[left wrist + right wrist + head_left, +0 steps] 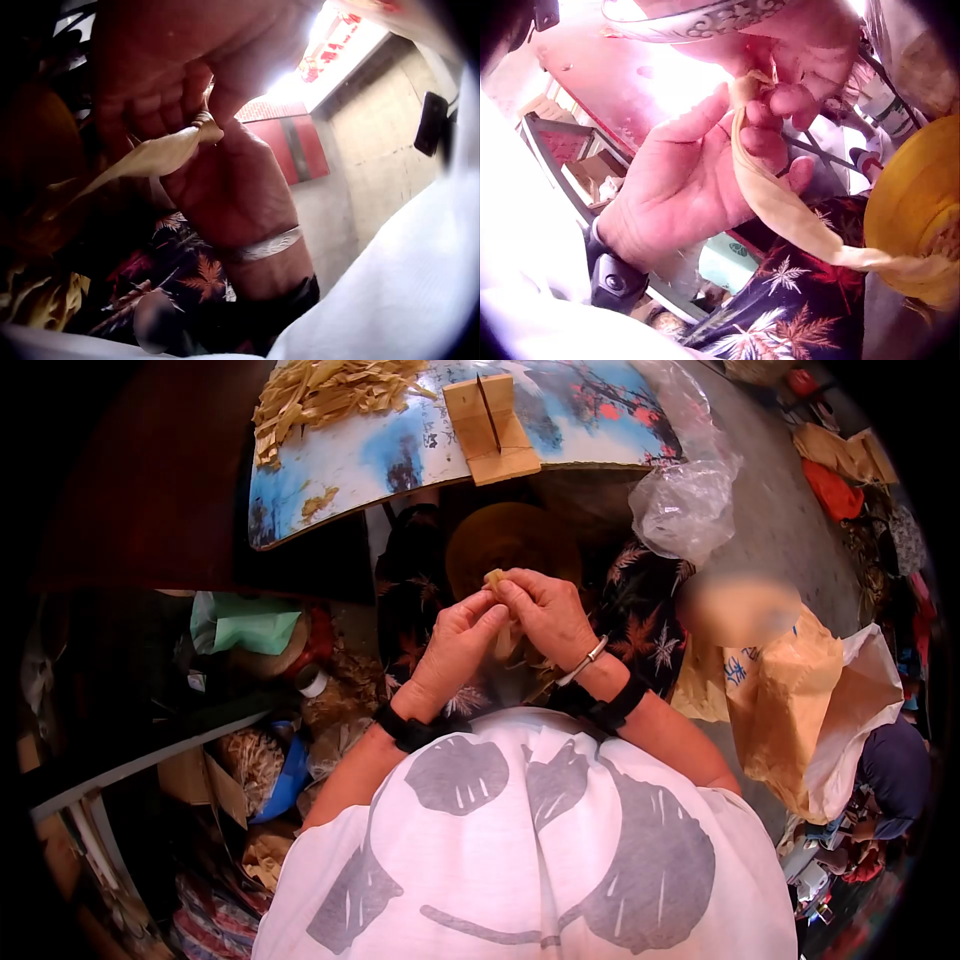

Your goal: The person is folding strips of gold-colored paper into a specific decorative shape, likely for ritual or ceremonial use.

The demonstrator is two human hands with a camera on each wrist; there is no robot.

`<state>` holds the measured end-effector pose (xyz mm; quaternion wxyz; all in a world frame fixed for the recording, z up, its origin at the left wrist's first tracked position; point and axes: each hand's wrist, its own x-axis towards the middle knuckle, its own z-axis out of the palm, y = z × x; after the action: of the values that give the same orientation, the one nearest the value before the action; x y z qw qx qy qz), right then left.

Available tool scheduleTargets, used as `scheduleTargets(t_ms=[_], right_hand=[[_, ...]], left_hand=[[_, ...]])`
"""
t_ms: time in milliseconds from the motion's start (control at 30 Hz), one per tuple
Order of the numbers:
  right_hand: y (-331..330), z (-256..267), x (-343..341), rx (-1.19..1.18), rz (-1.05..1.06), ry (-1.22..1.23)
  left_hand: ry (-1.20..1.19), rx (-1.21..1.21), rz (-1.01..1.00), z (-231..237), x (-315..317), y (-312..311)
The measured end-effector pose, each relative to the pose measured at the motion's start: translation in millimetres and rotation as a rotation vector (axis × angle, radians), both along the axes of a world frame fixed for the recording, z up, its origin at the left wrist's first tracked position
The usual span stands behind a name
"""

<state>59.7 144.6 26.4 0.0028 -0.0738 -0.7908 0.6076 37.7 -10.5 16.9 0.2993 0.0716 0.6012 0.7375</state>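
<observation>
Closed pinch grips of the left hand (450, 655) and right hand (548, 622) secure the compact end of a pale strip (780, 202), near centre; the step appears to be winding or knotting, and the next move likely calls for even tension. The right wrist view shows the long tail crossing before a yellow basin (892, 217), largely concealed in the head view, where loose strips (325, 400) lie far left on a painted board (365, 465).

Pale straw-yellow strip (780, 210), wound into a small, tight lump at its upper end, held between left hand (455, 650) and right hand (550, 620). Tail loose, creased, slightly twisted, slanting down.
</observation>
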Motion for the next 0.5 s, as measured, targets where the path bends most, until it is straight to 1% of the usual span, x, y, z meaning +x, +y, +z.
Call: scheduleTargets(t_ms=[100, 133, 200, 233, 267, 300, 367, 400, 433, 500], right_hand=[[4, -2, -6, -0.066, -0.145, 0.040], [7, -4, -6, -0.073, -0.121, 0.033], [12, -7, -5, -0.218, 0.032, -0.081], [13, -7, -5, -0.290, 0.109, -0.138], [6, -9, -5, -0.430, 0.100, -0.062], [4, -13, -7, -0.349, 0.038, -0.012], [4, -26, -15, -0.187, -0.086, 0.092], [10, -14, -19, -0.291, -0.179, -0.018], [19, -22, -25, -0.247, -0.177, -0.008], [19, -17, -26, -0.292, -0.154, -0.020]], left_hand=[[-0.047, -0.062, -0.057, -2, 4, -8], [-0.085, -0.050, -0.018, -2, 3, -7], [-0.160, -0.027, 0.061, 2, 1, -6], [-0.212, 0.021, 0.041, 5, -1, -6], [-0.264, 0.069, 0.019, 8, -4, -7], [-0.316, 0.118, -0.002, 10, -5, -8], [-0.363, 0.133, -0.023, 10, -1, -11], [-0.380, 0.140, -0.037, 10, 0, -12], [-0.379, 0.139, -0.029, 13, 2, -13], [-0.375, 0.140, -0.015, 18, 2, -14]])
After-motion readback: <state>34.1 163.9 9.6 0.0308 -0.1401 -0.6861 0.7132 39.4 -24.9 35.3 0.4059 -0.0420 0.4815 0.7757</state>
